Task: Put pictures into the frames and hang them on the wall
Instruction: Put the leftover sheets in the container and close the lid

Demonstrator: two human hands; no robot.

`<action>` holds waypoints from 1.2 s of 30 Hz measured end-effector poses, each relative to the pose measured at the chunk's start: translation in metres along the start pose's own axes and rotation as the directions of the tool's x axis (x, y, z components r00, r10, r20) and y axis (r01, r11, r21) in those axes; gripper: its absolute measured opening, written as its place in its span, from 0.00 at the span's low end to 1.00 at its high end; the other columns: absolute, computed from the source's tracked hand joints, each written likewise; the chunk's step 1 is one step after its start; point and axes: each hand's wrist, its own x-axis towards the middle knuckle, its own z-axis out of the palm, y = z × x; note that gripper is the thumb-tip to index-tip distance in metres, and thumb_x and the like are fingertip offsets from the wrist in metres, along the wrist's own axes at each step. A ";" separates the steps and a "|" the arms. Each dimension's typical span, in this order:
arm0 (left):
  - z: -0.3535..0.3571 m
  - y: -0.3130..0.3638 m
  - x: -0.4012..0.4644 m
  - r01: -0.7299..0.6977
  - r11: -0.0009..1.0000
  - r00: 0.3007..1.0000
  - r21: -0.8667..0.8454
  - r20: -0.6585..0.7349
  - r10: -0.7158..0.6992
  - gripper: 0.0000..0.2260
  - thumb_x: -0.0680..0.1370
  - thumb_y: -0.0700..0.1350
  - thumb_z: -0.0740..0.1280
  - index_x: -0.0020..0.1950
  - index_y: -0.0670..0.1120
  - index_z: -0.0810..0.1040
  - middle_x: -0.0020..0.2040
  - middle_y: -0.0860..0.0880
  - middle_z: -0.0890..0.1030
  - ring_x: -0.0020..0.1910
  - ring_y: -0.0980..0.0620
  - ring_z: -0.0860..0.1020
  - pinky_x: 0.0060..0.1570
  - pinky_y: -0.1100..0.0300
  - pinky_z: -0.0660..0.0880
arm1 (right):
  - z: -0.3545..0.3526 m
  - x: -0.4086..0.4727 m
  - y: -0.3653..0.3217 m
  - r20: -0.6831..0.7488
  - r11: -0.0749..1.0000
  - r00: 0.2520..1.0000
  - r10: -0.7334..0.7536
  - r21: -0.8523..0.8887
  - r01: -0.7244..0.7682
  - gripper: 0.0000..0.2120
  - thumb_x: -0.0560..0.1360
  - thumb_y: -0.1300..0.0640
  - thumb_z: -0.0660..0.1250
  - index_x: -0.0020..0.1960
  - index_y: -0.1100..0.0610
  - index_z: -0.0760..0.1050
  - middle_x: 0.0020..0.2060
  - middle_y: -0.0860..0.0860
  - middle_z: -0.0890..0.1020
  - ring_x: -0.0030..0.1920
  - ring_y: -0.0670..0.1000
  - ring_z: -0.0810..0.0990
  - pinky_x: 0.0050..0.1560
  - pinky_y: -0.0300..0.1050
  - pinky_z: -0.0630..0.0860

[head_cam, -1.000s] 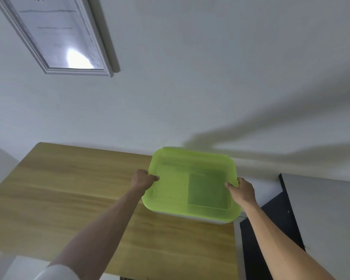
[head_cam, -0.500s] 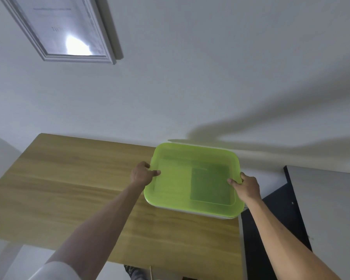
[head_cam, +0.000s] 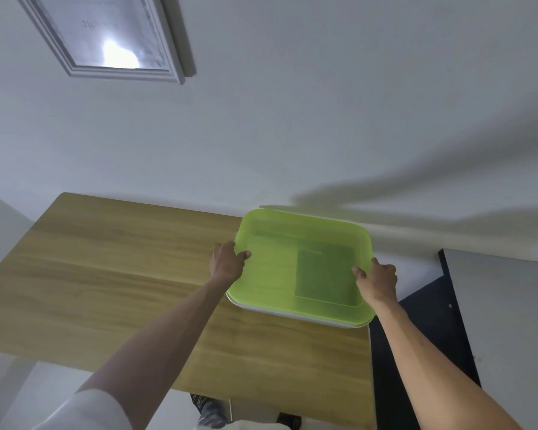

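A white-framed picture (head_cam: 106, 41) hangs on the wall at the upper left, with glare on its glass. A storage box with a translucent green lid (head_cam: 274, 274) sits at the far right corner of the wooden table (head_cam: 106, 290). A dark rectangular item shows dimly through the lid. My left hand (head_cam: 227, 263) grips the lid's left edge, thumb on top. My right hand (head_cam: 378, 280) grips the lid's right edge the same way.
A dark cabinet side (head_cam: 423, 336) and a grey surface (head_cam: 510, 305) stand right of the table. The white wall (head_cam: 292, 119) rises behind, with my arms' shadows on it. My shoes (head_cam: 208, 411) show below the table's near edge.
The view has tilted down a little, so the frame and box sit higher and nearer. Both hands keep their hold on the lid's edges; the box stays put.
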 end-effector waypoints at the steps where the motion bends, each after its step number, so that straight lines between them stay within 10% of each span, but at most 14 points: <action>1: 0.000 0.000 0.001 0.000 1.000 1.000 0.001 0.004 0.000 0.27 0.77 0.54 0.70 0.71 0.41 0.71 0.68 0.39 0.72 0.66 0.40 0.72 0.60 0.51 0.70 | 0.002 -0.002 -0.001 -0.004 1.000 1.000 -0.011 0.005 0.011 0.29 0.82 0.49 0.60 0.76 0.64 0.59 0.68 0.63 0.63 0.70 0.64 0.62 0.68 0.57 0.66; 10: -0.016 0.005 0.009 0.097 0.995 0.989 0.001 0.111 -0.097 0.17 0.68 0.46 0.79 0.48 0.39 0.77 0.48 0.42 0.80 0.49 0.42 0.78 0.45 0.51 0.75 | 0.018 -0.013 0.009 -0.066 0.994 0.997 -0.050 0.091 0.056 0.27 0.82 0.54 0.60 0.77 0.62 0.57 0.67 0.59 0.61 0.69 0.61 0.59 0.70 0.60 0.66; 19: -0.021 -0.006 0.008 -0.045 0.997 0.990 0.069 0.136 0.035 0.24 0.69 0.48 0.79 0.59 0.38 0.77 0.56 0.41 0.78 0.54 0.43 0.76 0.46 0.56 0.71 | 0.042 -0.019 0.008 -0.181 0.992 0.979 -0.096 -0.094 0.080 0.27 0.82 0.56 0.54 0.76 0.66 0.52 0.68 0.62 0.60 0.66 0.65 0.60 0.69 0.61 0.62; 28: -0.003 -0.023 -0.020 -0.342 0.913 0.935 0.222 0.178 0.307 0.28 0.80 0.46 0.62 0.78 0.39 0.58 0.70 0.40 0.62 0.69 0.41 0.62 0.69 0.49 0.64 | 0.047 -0.026 0.006 -0.255 0.988 0.960 -0.112 -0.136 0.079 0.27 0.82 0.56 0.53 0.76 0.68 0.54 0.73 0.64 0.61 0.71 0.66 0.62 0.68 0.63 0.68; 36: 0.028 -0.009 -0.022 -0.559 0.680 0.825 0.475 0.236 0.514 0.37 0.76 0.61 0.40 0.79 0.41 0.39 0.78 0.40 0.33 0.77 0.43 0.34 0.77 0.47 0.38 | 0.040 -0.018 -0.001 -0.040 0.811 0.902 -0.430 -0.456 0.366 0.31 0.83 0.41 0.45 0.81 0.55 0.51 0.81 0.57 0.48 0.80 0.57 0.46 0.79 0.54 0.42</action>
